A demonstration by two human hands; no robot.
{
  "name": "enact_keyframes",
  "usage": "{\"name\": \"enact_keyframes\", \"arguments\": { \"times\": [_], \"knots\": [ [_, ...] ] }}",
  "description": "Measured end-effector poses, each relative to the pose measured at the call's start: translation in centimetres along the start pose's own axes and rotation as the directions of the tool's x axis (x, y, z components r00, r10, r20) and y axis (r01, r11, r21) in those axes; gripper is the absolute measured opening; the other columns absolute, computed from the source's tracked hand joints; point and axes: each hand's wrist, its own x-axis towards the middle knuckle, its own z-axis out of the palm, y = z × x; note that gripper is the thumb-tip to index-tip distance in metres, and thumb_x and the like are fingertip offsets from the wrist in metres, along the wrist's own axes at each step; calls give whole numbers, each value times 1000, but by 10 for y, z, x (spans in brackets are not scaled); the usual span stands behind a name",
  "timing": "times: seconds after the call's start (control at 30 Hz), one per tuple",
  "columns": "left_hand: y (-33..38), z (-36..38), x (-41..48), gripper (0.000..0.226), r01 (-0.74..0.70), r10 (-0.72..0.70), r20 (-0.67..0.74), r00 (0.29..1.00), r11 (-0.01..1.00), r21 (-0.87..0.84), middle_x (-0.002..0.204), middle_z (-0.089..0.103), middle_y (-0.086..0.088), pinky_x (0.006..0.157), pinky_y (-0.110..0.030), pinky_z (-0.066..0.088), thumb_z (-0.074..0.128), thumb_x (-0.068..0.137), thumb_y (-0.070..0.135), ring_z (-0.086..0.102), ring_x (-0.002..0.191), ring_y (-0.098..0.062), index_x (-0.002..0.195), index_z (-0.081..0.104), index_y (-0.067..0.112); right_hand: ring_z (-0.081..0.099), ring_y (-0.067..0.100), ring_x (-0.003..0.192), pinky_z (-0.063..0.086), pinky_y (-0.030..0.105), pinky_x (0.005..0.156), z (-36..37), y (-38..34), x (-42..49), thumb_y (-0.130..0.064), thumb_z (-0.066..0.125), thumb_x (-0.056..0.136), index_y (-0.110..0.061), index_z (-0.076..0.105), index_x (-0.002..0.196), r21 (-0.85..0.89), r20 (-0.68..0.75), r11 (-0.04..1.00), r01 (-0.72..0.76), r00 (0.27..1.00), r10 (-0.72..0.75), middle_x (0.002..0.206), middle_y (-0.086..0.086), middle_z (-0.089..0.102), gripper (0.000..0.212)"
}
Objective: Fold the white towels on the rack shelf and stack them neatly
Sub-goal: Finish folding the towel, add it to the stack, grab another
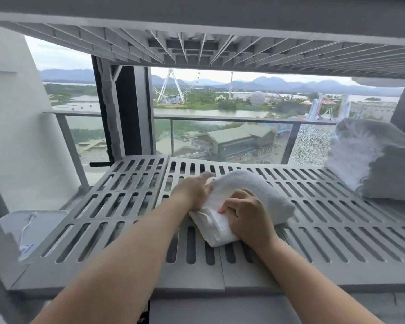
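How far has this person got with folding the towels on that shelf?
Under way, by the look of it. One folded white towel lies mid-shelf on the slatted shelf; the left hand presses its far edge while the right hand grips its near end. A towel pile sits at the right; I cannot tell whether it is folded. No neat stack shows yet.
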Motion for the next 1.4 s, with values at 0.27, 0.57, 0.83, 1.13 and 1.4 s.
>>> {"name": "enact_keyframes", "arguments": {
  "times": [0.27,0.57,0.83,1.13,1.4],
  "knots": [
    [46,1,-56,60,-78,62,76,995,968,240,133,63,-1,89,-36,57,34,101,5,63,110,-19,148,38,41,59,23,101,50,34,85,-48,6,-54,-15,68,89,-15,75,93,-77,-8,975,-209,978,209,99,1,68,8],
    [94,-3,-105,32,147,-141,48,989,978,-150,136,64,0,93,-26,48,54,99,22,64,109,-16,127,70,25,48,35,124,43,44,100,-106,13,-81,-73,53,82,-6,62,126,-295,79,634,-715,644,761,132,17,55,80],
    [108,-3,-121,36,280,-218,184,958,850,-447,121,67,-3,90,-42,60,71,90,20,69,99,-25,126,69,21,56,31,119,37,31,84,-119,8,-91,-44,56,92,-7,47,136,-71,223,638,-767,611,759,130,12,60,58],
    [131,5,-133,39,101,-120,14,993,756,-647,142,56,-9,110,-38,43,72,89,22,53,128,-19,128,67,29,62,30,100,41,30,81,-133,5,-104,-22,66,89,-12,51,126,264,50,677,-687,711,701,101,3,61,40],
    [215,18,-133,44,-56,-58,-150,987,753,-655,129,67,-3,100,-41,52,68,89,17,66,110,-22,131,65,30,61,35,102,46,38,85,-194,34,-118,-16,66,89,-6,51,121,266,-118,727,-633,727,677,111,14,65,37]
  ]
}}
